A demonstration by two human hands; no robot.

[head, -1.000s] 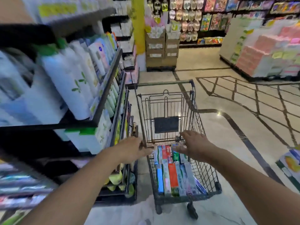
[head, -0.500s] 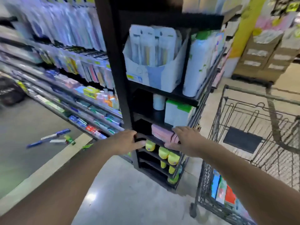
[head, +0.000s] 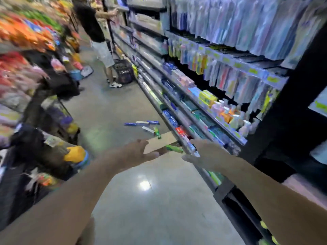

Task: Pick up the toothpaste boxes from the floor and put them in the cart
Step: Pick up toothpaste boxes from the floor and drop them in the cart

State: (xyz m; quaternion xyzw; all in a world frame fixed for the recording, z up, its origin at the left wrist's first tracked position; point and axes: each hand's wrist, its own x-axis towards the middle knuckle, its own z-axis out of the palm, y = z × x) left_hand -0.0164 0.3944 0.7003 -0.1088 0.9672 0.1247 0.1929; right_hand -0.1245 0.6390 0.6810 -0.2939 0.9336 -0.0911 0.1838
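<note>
While the cart is out of view, you face down an aisle whose grey floor (head: 109, 110) runs away between stocked shelves (head: 208, 96) on the right and blurred, bright displays on the left. Far along it another person (head: 99, 38) stands by the shelving with a dark basket (head: 123, 71) on the floor beside them. Both your arms reach forward over the near floor with nothing in them: your left hand (head: 136, 152) has its fingers spread loosely, and your right hand (head: 203, 152) hangs open just beside the lowest shelf edge, so neither grip is clamped on anything. A pale strip (head: 161, 142) crosses the floor just beyond your fingertips.

What is left lies in the middle distance: a small scatter of toothpaste boxes (head: 143, 123) on the floor, close to the foot of the right-hand shelves. Two or three blue and white ones lie end to end, a white one sits just nearer, a green one (head: 157, 133) rests at the far edge of the pale strip, and another green box (head: 174, 149) lies at its near edge, between your hands. I judge you are starting another pickup, with roughly half a dozen boxes still to collect; how many already sit in the cart cannot be told. The nearest green box looks the natural first take.
</note>
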